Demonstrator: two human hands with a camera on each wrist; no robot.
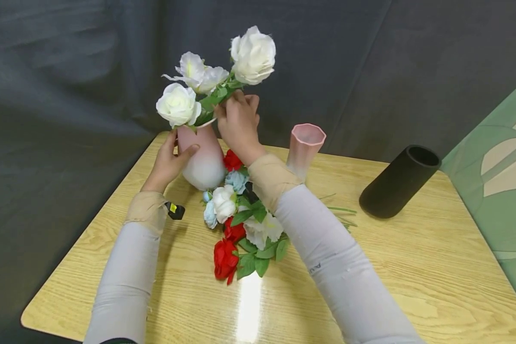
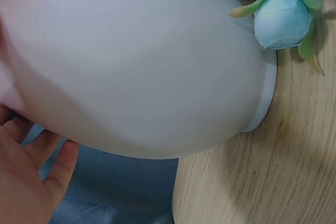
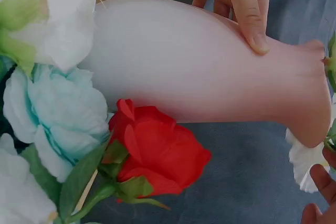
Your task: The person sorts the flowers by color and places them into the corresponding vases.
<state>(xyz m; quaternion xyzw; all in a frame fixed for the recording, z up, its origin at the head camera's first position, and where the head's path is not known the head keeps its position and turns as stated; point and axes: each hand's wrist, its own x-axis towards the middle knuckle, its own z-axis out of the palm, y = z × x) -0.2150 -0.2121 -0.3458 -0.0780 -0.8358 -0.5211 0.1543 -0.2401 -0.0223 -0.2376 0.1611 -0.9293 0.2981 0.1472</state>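
Note:
A pink-and-white vase (image 1: 204, 160) stands at the back left of the table, with white flowers rising from its mouth. My left hand (image 1: 165, 165) holds it below the neck, thumb (image 3: 257, 40) across the front and the other fingers around the far side. Above the rim, my right hand (image 1: 239, 122) pinches the green stem of a large white rose (image 1: 253, 55), whose bloom leans up to the right. A smaller white rose (image 1: 178, 105) and a ruffled white flower (image 1: 202, 74) lean left over the rim. The stems inside the vase are hidden.
Beside the vase lies a pile of red roses (image 1: 225, 258), pale blue flowers (image 3: 58, 114) and white flowers (image 1: 224, 203), stems toward the right. Behind my right forearm stands a faceted pink vase (image 1: 307, 143). A black vase (image 1: 397, 181) is farther right.

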